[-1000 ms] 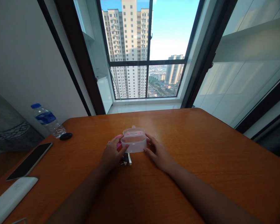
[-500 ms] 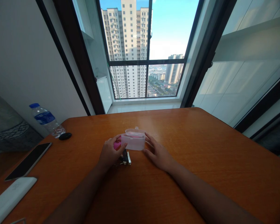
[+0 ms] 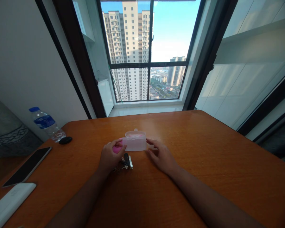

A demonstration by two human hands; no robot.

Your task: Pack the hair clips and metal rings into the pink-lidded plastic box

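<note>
Lower and flatter than a moment ago, the clear plastic box (image 3: 134,142) sits between the hands.
The left hand (image 3: 110,156) curls at the box's left end over one pink piece (image 3: 117,149), though whether it grips either is hard to tell; the right hand (image 3: 161,156) stands open, fingers spread just beside the right end. One bunch of keys (image 3: 126,161) lies on the desk (image 3: 204,164) by the left hand's fingers. Well left of that hand: one water bottle (image 3: 44,124), one black fob (image 3: 65,140), one phone (image 3: 27,166), one white bar (image 3: 10,201).

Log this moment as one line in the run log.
left hand: at box, left end | right hand: at box, right end | nearby: keys, pink item
</note>
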